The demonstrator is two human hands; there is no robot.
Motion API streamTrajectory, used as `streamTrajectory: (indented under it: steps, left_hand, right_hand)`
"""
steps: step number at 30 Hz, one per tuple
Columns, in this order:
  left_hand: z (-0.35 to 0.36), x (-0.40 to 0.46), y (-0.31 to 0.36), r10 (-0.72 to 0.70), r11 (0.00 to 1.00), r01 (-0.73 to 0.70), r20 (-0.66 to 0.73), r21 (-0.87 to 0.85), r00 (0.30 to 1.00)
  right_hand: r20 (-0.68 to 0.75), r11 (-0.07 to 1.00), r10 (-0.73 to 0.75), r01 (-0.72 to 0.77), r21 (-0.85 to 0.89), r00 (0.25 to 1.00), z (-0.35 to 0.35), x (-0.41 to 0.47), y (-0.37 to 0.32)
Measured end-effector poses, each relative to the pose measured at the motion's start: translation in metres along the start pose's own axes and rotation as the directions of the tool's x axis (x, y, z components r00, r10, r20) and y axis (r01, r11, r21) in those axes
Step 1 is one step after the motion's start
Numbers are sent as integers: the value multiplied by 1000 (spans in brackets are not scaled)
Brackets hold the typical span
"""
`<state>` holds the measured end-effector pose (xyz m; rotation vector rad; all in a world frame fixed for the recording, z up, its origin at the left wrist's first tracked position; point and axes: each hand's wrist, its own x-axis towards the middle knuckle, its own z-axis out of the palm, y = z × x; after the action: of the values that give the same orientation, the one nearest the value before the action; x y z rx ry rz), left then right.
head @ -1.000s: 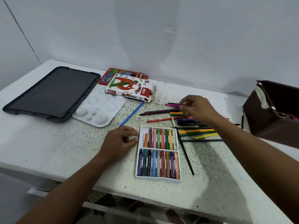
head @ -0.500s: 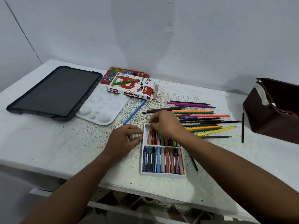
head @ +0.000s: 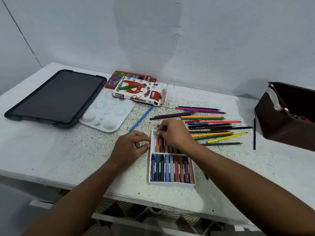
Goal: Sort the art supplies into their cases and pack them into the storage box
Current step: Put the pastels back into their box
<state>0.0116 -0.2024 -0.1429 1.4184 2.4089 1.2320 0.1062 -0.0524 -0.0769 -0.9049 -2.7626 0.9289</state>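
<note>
Pastel tray [head: 171, 183]: lower centre of frame; I count two rows, the near row about nine sticks.
Right hand [head: 172, 133]: a second ago over the pencils, now at the tray's far row, fingers pinched narrow on what I take to be a pastel going in.
Left hand [head: 132, 147]: curled narrow, steadying the tray's left edge.
Loose pencils [head: 211, 126]: right of centre, roughly sixteen, unsorted.
Cartons: oil pastels box [head: 139, 92], one red one behind.
Storage box [head: 289, 116]: right edge, one.

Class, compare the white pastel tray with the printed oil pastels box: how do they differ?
The pastel tray is plain white and open, showing its pastels; the oil pastels box is printed red, green and white, contents hidden. The tray lies under both hands near the front edge; the box lies untouched farther back, overlapping a red case. Both lie flat on the table.
</note>
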Motion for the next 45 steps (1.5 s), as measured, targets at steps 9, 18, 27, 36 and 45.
streamTrajectory:
  steps: [9,18,27,36,45]
  left_hand:
    - [1,0,0,-8,1000,8,-10,-8,1000]
    - [1,-1,2,-14,1000,14,-17,-20,1000]
    - [2,0,1,-29,999,28,-7,-25,1000]
    - [2,0,2,-44,998,43,-17,-49,999]
    - [1,-1,4,-40,998,39,-19,-54,999]
  right_hand:
    - [-94,998,-43,38,-52,995,12,-3,2]
    - [-97,996,68,-74,-56,993,-46,19,21]
    - [-11,874,77,-73,-481,997,-71,23,77]
    - [-35,851,3,-21,-525,999,-69,24,81]
    - [-78,911,-137,95,-402,987,-73,19,69]
